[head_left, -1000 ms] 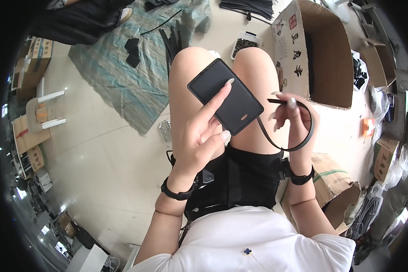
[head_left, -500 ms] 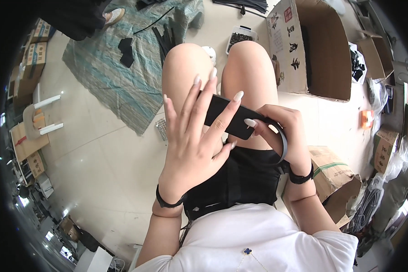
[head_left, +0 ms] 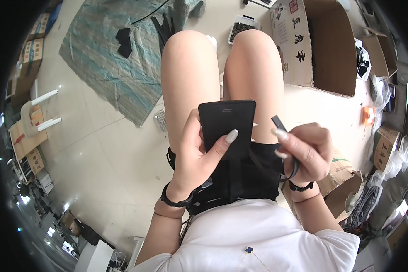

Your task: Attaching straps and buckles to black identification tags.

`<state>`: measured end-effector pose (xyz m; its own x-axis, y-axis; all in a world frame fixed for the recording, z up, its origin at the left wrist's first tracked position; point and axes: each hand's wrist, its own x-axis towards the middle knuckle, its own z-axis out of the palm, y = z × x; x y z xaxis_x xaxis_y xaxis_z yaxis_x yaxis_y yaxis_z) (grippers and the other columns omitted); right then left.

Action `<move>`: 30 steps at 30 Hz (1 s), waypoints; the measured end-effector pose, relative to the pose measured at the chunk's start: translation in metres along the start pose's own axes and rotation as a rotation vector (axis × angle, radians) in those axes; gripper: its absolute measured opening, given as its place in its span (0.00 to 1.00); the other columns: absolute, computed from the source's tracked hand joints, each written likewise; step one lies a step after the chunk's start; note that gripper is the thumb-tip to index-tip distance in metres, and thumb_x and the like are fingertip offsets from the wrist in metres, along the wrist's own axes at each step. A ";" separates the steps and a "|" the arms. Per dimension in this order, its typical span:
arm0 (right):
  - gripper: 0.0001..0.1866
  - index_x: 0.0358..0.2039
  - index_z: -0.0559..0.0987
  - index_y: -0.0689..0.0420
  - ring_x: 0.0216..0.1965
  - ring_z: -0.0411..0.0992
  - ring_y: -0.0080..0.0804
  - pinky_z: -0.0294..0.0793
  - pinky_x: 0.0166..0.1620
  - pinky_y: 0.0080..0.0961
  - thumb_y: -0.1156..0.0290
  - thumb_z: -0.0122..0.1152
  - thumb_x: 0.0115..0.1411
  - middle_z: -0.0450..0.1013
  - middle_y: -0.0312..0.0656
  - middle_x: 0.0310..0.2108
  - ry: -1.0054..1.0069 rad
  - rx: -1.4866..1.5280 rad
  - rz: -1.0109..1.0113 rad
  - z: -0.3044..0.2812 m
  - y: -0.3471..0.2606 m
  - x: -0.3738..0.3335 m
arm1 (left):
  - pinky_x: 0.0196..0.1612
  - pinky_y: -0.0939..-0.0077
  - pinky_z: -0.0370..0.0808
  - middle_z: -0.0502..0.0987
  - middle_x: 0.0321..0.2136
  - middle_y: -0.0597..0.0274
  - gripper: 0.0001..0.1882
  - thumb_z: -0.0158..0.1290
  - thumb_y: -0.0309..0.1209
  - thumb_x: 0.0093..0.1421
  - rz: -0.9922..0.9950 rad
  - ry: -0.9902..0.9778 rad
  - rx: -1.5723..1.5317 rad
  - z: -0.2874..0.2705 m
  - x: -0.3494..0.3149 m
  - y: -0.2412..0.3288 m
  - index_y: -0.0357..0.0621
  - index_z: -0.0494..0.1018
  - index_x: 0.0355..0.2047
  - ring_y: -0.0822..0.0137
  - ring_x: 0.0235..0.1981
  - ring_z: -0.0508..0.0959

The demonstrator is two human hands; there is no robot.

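My left hand (head_left: 192, 156) is closed round a flat black rectangular case (head_left: 227, 119), like a card holder, upright above my lap. The thumb presses on its face and the fingers lie behind it. A small slot shows near its top edge. To the right, my right hand (head_left: 310, 152) pinches a narrow dark strap (head_left: 277, 122) between thumb and fingertips. The strap's flat end points up and has a small hole. More of the strap curves below the hand; whether it joins the case cannot be made out.
A striped tarpaulin (head_left: 109, 68) with black pieces (head_left: 124, 43) lies on the floor ahead left. Beyond my knees stands a clear tub (head_left: 244, 29) of small parts. A large open carton (head_left: 292, 50) is at the right, a smaller carton (head_left: 344, 181) beside my right arm.
The right hand has moved right, away from the case, with the strap end now raised. The left hand has turned from spread fingers over the case to gripping it, and the case stands straighter.
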<state>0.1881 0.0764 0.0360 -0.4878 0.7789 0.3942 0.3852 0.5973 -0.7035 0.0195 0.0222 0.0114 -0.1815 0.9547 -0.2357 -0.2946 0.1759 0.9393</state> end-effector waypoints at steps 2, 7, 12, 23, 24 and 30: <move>0.19 0.37 0.78 0.58 0.21 0.67 0.22 0.66 0.23 0.17 0.77 0.64 0.39 0.68 0.36 0.24 -0.097 0.049 -0.105 0.003 -0.005 -0.004 | 0.41 0.83 0.69 0.71 0.34 0.59 0.14 0.50 0.23 0.55 -0.053 -0.069 0.001 -0.001 -0.008 -0.004 0.33 0.60 0.40 0.76 0.37 0.71; 0.15 0.32 0.77 0.62 0.21 0.68 0.22 0.68 0.23 0.15 0.79 0.62 0.39 0.71 0.39 0.25 0.006 0.018 -0.278 0.017 -0.001 -0.012 | 0.40 0.83 0.69 0.71 0.33 0.60 0.14 0.49 0.21 0.55 -0.007 -0.093 0.084 0.000 -0.022 -0.013 0.32 0.60 0.40 0.76 0.35 0.71; 0.11 0.26 0.76 0.61 0.18 0.67 0.22 0.65 0.21 0.14 0.79 0.62 0.38 0.71 0.39 0.23 0.145 -0.007 -0.350 0.027 0.005 -0.016 | 0.34 0.84 0.71 0.74 0.30 0.56 0.14 0.49 0.18 0.53 0.049 -0.055 0.180 0.001 -0.024 -0.019 0.31 0.62 0.40 0.74 0.31 0.75; 0.14 0.26 0.76 0.63 0.17 0.65 0.22 0.63 0.18 0.15 0.79 0.60 0.33 0.69 0.39 0.22 0.092 -0.077 -0.355 0.029 0.009 -0.014 | 0.32 0.80 0.73 0.75 0.31 0.53 0.20 0.49 0.15 0.49 0.157 -0.082 0.499 -0.001 -0.025 -0.017 0.32 0.63 0.44 0.66 0.29 0.78; 0.14 0.26 0.76 0.63 0.17 0.65 0.22 0.63 0.18 0.15 0.79 0.60 0.33 0.69 0.39 0.22 0.093 -0.075 -0.354 0.030 0.008 -0.015 | 0.32 0.80 0.73 0.75 0.31 0.53 0.20 0.49 0.15 0.49 0.156 -0.082 0.501 -0.001 -0.024 -0.017 0.32 0.63 0.44 0.66 0.29 0.78; 0.13 0.26 0.76 0.63 0.18 0.66 0.23 0.64 0.19 0.15 0.78 0.60 0.34 0.69 0.39 0.22 0.055 -0.052 -0.326 0.028 0.009 -0.018 | 0.36 0.80 0.73 0.74 0.36 0.51 0.21 0.49 0.14 0.49 0.178 -0.071 0.396 0.000 -0.024 -0.022 0.33 0.62 0.45 0.66 0.33 0.77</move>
<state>0.1781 0.0629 0.0057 -0.5493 0.5533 0.6262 0.2559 0.8248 -0.5043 0.0304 -0.0043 -0.0036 -0.1278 0.9902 -0.0568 0.1203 0.0723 0.9901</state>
